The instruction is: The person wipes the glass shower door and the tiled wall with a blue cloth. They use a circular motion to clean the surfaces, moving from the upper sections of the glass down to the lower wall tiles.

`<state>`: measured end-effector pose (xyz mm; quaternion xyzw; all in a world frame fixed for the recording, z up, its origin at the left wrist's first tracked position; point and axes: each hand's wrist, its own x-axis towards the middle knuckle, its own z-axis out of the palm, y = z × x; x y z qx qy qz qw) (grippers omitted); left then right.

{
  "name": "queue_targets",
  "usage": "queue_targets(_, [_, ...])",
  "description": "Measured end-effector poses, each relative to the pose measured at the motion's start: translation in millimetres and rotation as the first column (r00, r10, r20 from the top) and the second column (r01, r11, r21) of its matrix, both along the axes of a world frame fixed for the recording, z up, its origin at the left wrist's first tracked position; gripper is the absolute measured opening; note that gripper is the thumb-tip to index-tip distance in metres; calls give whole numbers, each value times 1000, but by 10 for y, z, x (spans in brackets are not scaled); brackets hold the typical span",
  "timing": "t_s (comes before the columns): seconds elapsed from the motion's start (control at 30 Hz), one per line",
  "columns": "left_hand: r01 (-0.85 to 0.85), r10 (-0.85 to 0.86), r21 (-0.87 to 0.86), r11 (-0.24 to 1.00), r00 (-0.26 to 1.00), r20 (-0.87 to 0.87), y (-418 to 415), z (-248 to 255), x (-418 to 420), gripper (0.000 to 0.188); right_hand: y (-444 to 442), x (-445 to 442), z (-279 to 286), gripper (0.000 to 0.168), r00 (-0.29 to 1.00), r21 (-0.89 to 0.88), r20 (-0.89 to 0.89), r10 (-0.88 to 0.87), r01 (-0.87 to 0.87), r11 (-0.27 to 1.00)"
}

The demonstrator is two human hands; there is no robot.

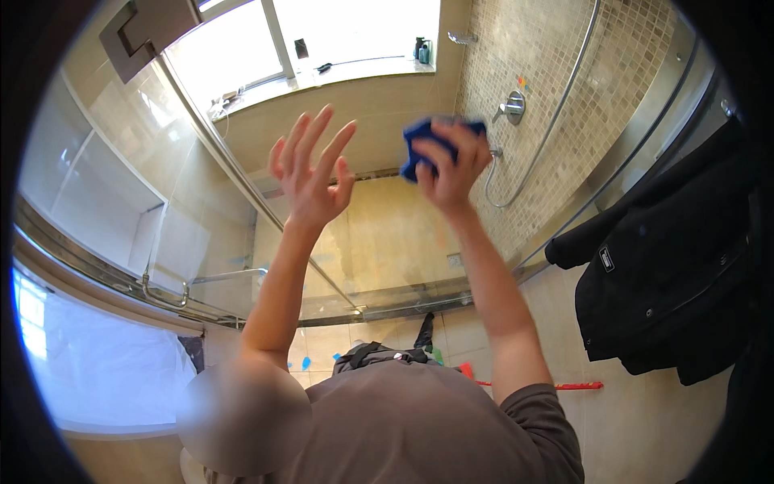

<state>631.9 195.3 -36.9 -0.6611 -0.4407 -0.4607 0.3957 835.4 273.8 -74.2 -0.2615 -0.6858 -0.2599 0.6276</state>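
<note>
My right hand (452, 160) is raised in front of the shower area and grips a folded dark blue cloth (417, 160). The fingers press across the cloth and hide part of it. To its left my left hand (314, 178) is held up, fingers spread, with nothing in it. Behind my left forearm slants the metal-trimmed edge (227, 154) of a glass shower door (199, 199). Whether either hand touches the glass cannot be told.
A shower mixer (511, 107) and hose (559, 112) are on the mosaic wall at right. Bottles (422, 51) stand on the windowsill (363, 71). A black jacket (671, 272) hangs at right. A red stick (577, 386) lies low on the right. A metal hinge (145, 36) is at upper left.
</note>
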Motion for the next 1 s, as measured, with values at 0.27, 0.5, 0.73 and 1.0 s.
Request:
queue_targets(0.27, [-93,93,-16,995,995,-27,232,115,284,58,-109,47,-401,22,986,-41,159,-54,61,997])
queue_targets(0.5, [-144,141,-32,989,987,-77,196,78,216,45,50,-130,965,28,991,130,136,-5,-13,991])
queue_targets(0.73, [-131,130,-4,991,988,-88,212,78,250,45,-40,-47,-143,16,994,31,-108,-16,19,999])
queue_targets(1.0, [-100,101,13,995,993,-55,242,82,249,47,-98,-321,189,26,986,10,-167,2,-1,1000])
